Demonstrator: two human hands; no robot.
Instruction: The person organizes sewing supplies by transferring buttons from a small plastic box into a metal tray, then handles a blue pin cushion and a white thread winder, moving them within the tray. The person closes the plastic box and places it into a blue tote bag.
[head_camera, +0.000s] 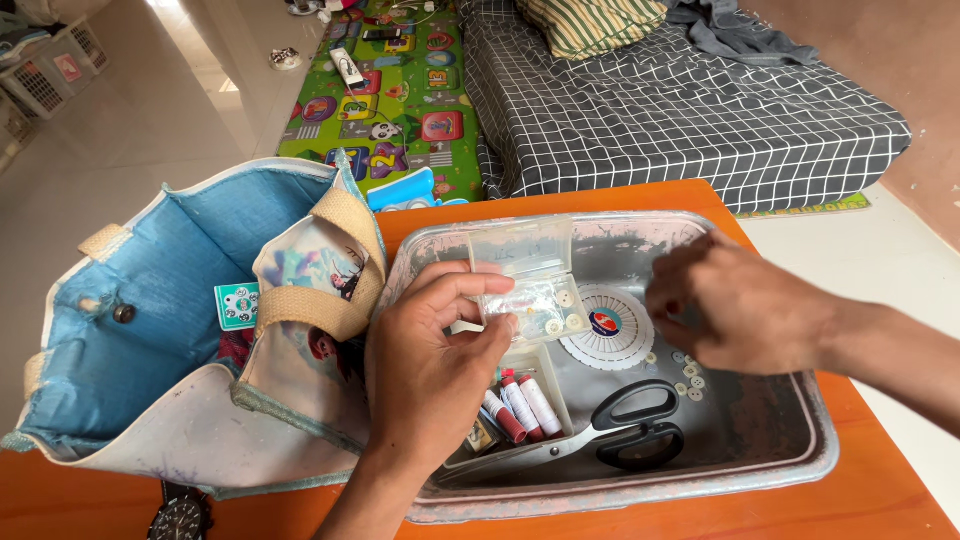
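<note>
orange table (880, 490) | on it: grey tray (800, 465), fabric bag (170, 300), wristwatch (180, 515)

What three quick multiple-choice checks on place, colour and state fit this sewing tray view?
1. Where do the scissors lie?
A. in the grey tray
B. in the tote bag
C. on the mattress

2. What colour are the scissors' handles?
A. red
B. black
C. yellow

3. How is the small clear box in the left hand?
A. shut
B. lid open
C. crushed flat

Answers: 1 A, they rest on the tray floor beside the thread spools. 2 B, both loops are black. 3 B, the lid stands raised, with buttons inside.
</note>
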